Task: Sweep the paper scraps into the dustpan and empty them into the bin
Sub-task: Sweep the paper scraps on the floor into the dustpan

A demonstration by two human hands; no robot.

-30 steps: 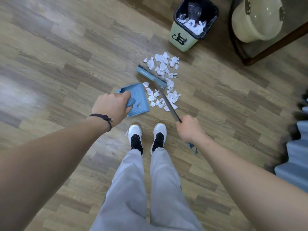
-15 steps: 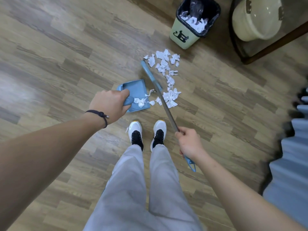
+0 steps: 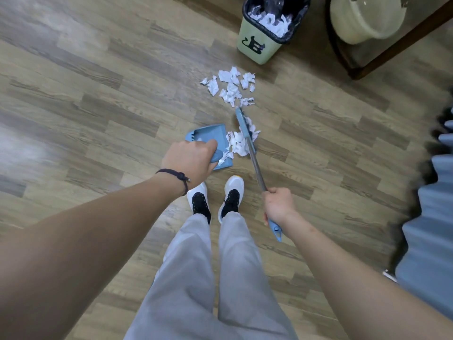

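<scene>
White scraps at dustpan mouth

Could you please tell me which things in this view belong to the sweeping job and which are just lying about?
Part of the job:
- broom, gripped by the right hand
- blue dustpan, held by the left hand
- paper scraps on the floor
- green bin, already holding scraps

Just lying about:
- beige pot
- dark wooden frame around it
- grey fabric at the right edge

Soft even indoor light, faint floor glare left, blurred warped edges.
</scene>
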